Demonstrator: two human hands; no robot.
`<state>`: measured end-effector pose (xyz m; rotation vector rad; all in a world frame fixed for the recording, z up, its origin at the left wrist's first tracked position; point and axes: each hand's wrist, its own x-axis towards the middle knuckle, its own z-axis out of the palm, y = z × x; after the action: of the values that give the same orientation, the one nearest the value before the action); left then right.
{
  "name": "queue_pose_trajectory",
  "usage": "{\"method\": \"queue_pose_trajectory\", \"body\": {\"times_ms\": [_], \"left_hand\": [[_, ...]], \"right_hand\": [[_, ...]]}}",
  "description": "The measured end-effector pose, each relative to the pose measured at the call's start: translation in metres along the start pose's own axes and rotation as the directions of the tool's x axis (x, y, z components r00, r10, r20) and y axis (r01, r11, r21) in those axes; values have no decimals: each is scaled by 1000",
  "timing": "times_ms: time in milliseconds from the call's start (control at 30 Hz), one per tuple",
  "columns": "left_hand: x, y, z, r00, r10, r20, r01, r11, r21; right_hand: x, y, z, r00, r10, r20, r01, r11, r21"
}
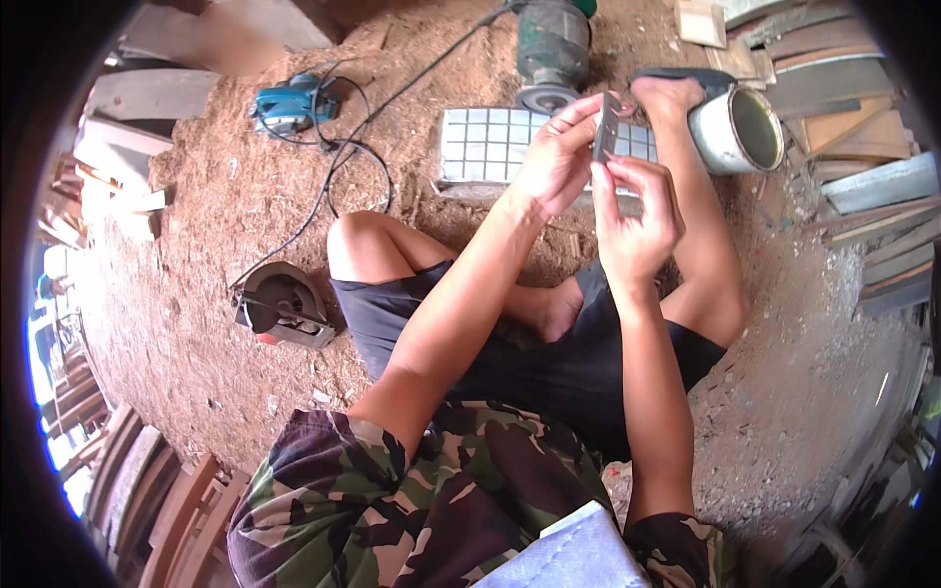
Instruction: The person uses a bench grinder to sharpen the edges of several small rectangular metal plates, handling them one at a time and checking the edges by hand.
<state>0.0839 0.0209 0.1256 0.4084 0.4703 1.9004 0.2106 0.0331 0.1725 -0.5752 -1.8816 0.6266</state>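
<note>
A narrow, flat grey metal blade with small slots along it (605, 129) is held upright between my two hands, in front of a bench grinder. My left hand (556, 162) grips the blade's upper part with thumb and fingers. At its lower end my right hand (639, 218) pinches the blade between thumb and fingertips. Just beyond my left hand is the bench grinder (552, 44), dull green, with its round wheel (546, 96) facing me. Under my hands lies a white block with a dark grid of lines (485, 147), partly hidden by my left hand and forearm.
Sawdust covers the ground. A blue electric planer (294, 105) and its looped black cable (345, 147) lie at the left, with a circular saw (282, 306) nearer my knee. A whitish bucket (737, 132) stands by my right foot. Wood pieces (848, 88) are stacked along both sides.
</note>
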Motion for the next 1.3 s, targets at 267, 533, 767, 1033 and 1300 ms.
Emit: {"method": "queue_pose_trajectory", "body": {"times_ms": [267,533,767,1033,1300], "left_hand": [[-35,70,54,956,139,260,-153,988,34],[-51,92,77,921,147,361,-173,984,42],[-55,93,87,917,153,368,-180,983,40],[-63,97,103,899,165,405,-197,980,38],[-68,105,114,885,160,437,-230,967,113]], "right_hand": [[18,-82,-23,945,-327,-10,327,944,49],[18,-102,-31,919,-394,-11,394,917,62],[24,-121,-42,897,-439,-55,442,892,96],[25,-129,-46,883,-463,-76,469,877,104],[25,-132,-47,871,-485,-75,491,864,113]]}}
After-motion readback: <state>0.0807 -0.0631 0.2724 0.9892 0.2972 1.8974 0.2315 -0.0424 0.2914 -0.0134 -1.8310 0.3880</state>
